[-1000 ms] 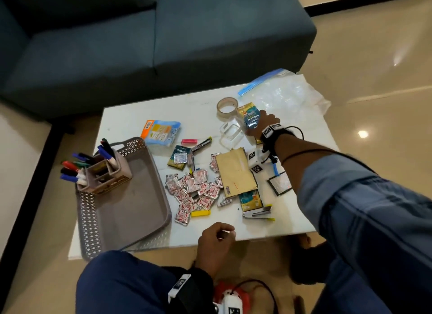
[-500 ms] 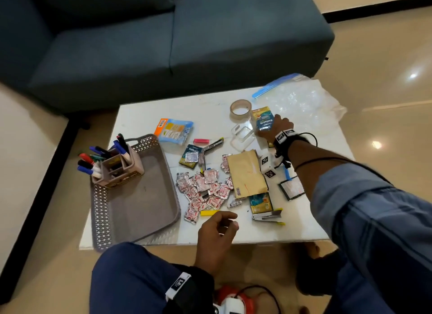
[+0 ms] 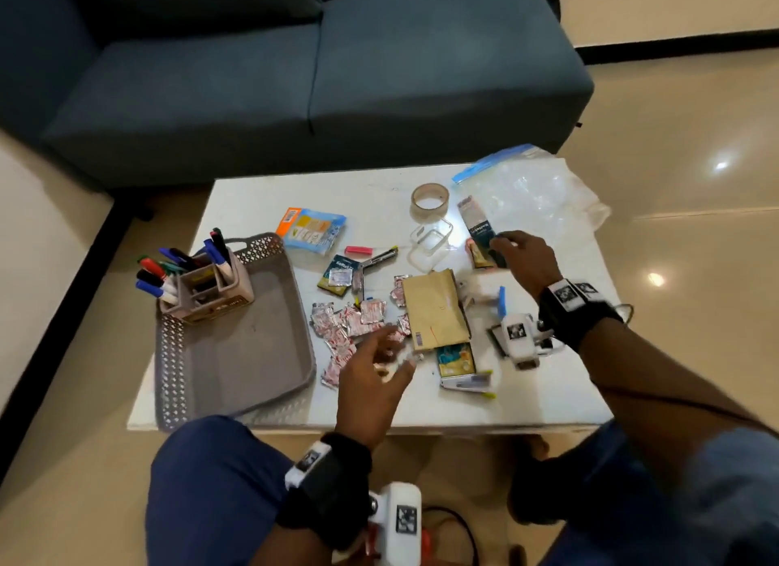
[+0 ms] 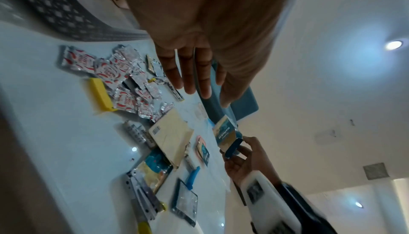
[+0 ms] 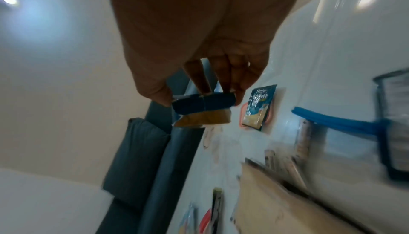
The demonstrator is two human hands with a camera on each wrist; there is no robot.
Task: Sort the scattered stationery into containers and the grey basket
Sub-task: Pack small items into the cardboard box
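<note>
**Right hand lifted a blue packet**

The right hand (image 3: 520,255) pinched a blue-and-yellow packet (image 3: 478,224) above the tabletop's (image 3: 253,198) far right part. The left hand (image 3: 371,369), fingers spread and holding nothing, hovered over the foil sachets (image 3: 354,323) near the front edge (blurred). The grey basket (image 3: 236,354) sat at the left edge.

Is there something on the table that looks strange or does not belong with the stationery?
Yes. A heap of silver sachets printed with red chillies, seemingly food sachets, lies scattered left of the brown envelope. Also, the pen holder in the grey basket leans, markers sticking out sideways.
</note>
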